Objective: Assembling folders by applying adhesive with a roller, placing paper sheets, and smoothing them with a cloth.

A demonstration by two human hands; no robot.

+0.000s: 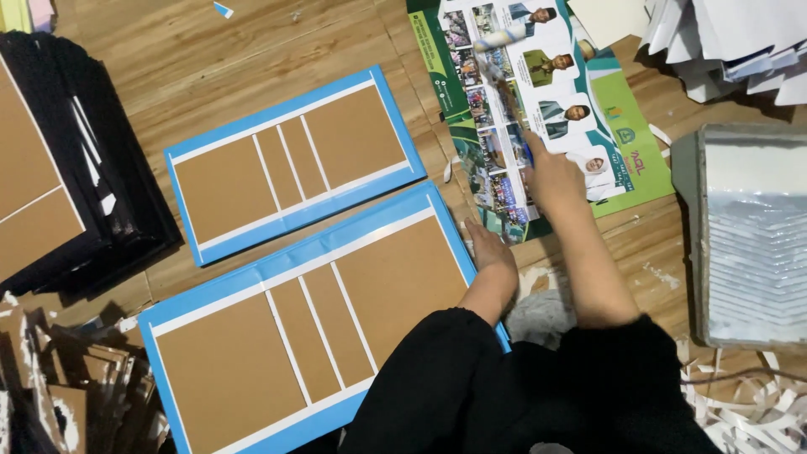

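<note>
My left hand (489, 250) rests with fingers apart on the right edge of the near blue folder cover (286, 324), which lies open on the wooden floor with brown board panels and white tape strips showing. My right hand (551, 176) lies flat on a glossy green and white printed sheet (513, 101) with small portrait photos, and something small and blue shows at its fingertips. A second blue cover (290, 164) of the same kind lies farther away, apart from both hands.
A stack of black-edged covers (67, 168) stands at the left. Brown board scraps (76, 378) pile up at the lower left. A grey tray (748, 235) of white sheets sits at the right, paper strips (740, 403) below it, loose white paper (723, 42) above.
</note>
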